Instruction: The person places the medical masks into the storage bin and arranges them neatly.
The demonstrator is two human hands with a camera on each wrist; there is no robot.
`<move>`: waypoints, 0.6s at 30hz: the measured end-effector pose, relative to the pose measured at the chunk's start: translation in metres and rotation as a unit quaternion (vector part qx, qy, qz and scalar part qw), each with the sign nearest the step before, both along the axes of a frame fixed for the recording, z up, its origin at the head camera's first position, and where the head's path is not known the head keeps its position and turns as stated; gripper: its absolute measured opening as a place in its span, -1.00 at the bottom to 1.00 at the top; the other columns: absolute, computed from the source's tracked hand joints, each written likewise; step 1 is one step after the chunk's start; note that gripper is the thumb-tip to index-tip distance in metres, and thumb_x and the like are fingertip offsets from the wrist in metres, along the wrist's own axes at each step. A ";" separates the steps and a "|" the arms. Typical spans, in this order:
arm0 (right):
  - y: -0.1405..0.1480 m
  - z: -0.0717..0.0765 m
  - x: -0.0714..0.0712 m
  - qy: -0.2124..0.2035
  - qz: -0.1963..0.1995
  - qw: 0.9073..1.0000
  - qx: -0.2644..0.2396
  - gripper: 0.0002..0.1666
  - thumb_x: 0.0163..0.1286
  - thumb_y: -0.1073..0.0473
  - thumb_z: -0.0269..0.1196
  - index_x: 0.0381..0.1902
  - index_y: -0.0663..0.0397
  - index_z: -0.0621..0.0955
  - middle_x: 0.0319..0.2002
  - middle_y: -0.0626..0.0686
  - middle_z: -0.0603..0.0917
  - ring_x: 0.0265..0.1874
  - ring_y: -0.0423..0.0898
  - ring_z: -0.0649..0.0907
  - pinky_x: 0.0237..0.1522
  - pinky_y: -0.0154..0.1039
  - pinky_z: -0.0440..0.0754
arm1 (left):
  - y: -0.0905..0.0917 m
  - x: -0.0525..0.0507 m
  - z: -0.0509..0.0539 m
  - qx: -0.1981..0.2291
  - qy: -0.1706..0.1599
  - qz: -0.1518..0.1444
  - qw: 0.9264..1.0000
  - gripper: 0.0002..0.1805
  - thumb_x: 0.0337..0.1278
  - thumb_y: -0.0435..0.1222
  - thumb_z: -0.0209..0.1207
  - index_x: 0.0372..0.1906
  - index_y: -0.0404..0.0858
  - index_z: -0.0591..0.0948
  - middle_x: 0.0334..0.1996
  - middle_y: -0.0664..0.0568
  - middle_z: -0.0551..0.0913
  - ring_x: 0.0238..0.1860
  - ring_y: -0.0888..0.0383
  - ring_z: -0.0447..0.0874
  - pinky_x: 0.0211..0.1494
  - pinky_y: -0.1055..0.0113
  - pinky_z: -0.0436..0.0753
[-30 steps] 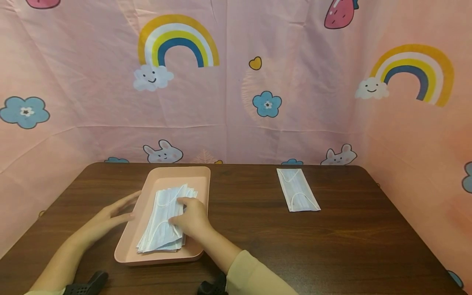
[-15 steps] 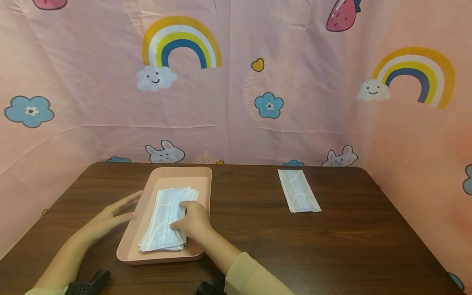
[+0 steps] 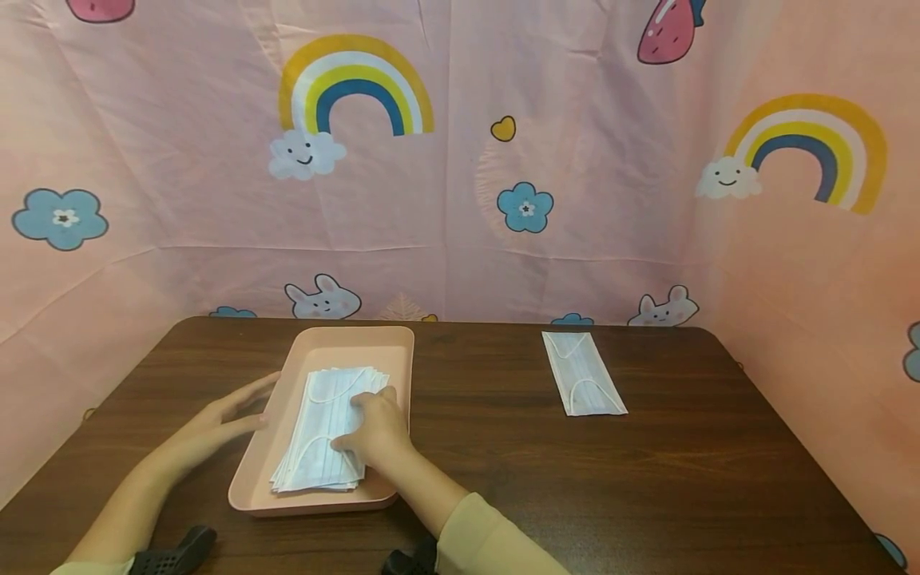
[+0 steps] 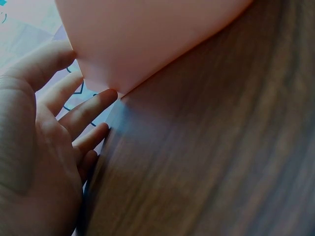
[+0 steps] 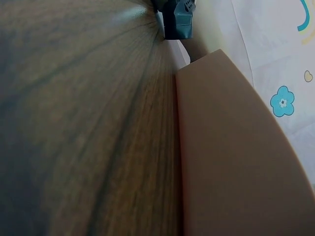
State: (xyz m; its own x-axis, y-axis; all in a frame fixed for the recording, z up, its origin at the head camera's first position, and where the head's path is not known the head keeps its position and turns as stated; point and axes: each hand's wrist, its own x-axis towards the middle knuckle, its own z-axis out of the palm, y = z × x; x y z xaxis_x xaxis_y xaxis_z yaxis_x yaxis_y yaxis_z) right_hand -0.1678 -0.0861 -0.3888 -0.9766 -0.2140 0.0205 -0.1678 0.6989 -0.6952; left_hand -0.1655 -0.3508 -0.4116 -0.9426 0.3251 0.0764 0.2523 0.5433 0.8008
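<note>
A stack of pale blue-white disposable face masks [image 3: 323, 431] with white ear loops lies in a shallow pink tray [image 3: 345, 339]. My right hand [image 3: 381, 431] rests on the right side of the stack, thumb and forefinger spread apart on the top mask. Its other fingers are largely hidden. My left hand [image 3: 204, 431] is at the tray's left side, fingers extended and fingertips at the rim. In the left wrist view, the left hand [image 4: 49, 118] has its fingers spread by the tray's outer wall [image 4: 142, 39]. The right wrist view shows the tray's side [image 5: 231, 157], but no right hand.
One separate face mask [image 3: 584, 374] lies flat at the back right of the dark wooden table [image 3: 647, 495]. A pink cloth [image 3: 611, 120] printed with rainbows and flowers hangs behind and beside the table. Black wrist devices [image 3: 172, 553] sit low in the head view.
The top mask, bent and raised at its upper edge before, now lies flatter on the stack. The right hand has shifted only slightly, and the left hand stays by the tray.
</note>
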 end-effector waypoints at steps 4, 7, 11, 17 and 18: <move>0.000 0.001 0.000 0.005 -0.004 1.000 0.006 -0.30 -0.14 0.04 0.60 0.01 0.12 0.66 -0.19 0.01 0.41 -0.22 -0.16 0.48 -0.03 -0.34 0.49 | 0.000 0.000 0.000 -0.002 0.001 -0.002 1.000 -0.31 0.35 -0.26 0.07 0.51 -0.10 0.11 0.38 -0.29 0.21 0.30 -0.37 0.16 0.11 -0.30 0.30; 0.001 0.003 0.001 0.008 -0.006 1.000 0.003 -0.32 -0.13 0.04 0.59 0.01 0.11 0.66 -0.20 -0.02 0.40 -0.23 -0.17 0.47 -0.03 -0.35 0.48 | -0.001 0.000 -0.001 -0.008 0.004 0.001 1.000 -0.32 0.36 -0.25 0.07 0.51 -0.08 0.12 0.38 -0.27 0.22 0.30 -0.35 0.18 0.11 -0.28 0.31; 0.002 0.004 0.002 0.019 -0.008 1.000 -0.011 -0.32 -0.11 0.06 0.59 0.02 0.12 0.66 -0.24 -0.05 0.37 -0.26 -0.20 0.42 -0.06 -0.38 0.48 | -0.001 -0.001 -0.001 -0.017 0.006 0.003 1.000 -0.33 0.36 -0.24 0.06 0.50 -0.04 0.12 0.39 -0.23 0.22 0.31 -0.21 0.22 0.12 -0.22 0.33; 0.003 0.006 0.004 0.043 -0.006 0.998 -0.035 -0.34 -0.08 0.09 0.57 0.04 0.09 0.66 -0.27 -0.09 0.36 -0.29 -0.24 0.40 -0.08 -0.42 0.47 | -0.001 -0.001 -0.001 -0.028 0.007 0.006 1.000 -0.33 0.36 -0.23 0.07 0.50 -0.03 0.14 0.38 -0.20 0.24 0.28 0.10 0.28 0.12 0.00 0.41; 0.003 0.007 0.005 0.044 -0.003 0.998 -0.040 -0.35 -0.07 0.09 0.57 0.04 0.08 0.66 -0.27 -0.10 0.35 -0.30 -0.25 0.39 -0.10 -0.43 0.47 | -0.001 -0.001 -0.001 -0.030 0.008 0.008 0.999 -0.33 0.36 -0.23 0.08 0.50 -0.03 0.14 0.38 -0.19 0.26 0.26 0.19 0.28 0.10 0.04 0.41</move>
State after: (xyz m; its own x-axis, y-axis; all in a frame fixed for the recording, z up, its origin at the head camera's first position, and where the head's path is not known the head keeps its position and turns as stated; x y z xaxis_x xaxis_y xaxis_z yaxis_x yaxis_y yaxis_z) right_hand -0.1632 -0.0829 -0.3820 -0.9713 -0.2031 0.1241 -0.2278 0.6427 -0.7314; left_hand -0.1660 -0.3520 -0.4127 -0.9465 0.3147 0.0717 0.2553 0.5939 0.7629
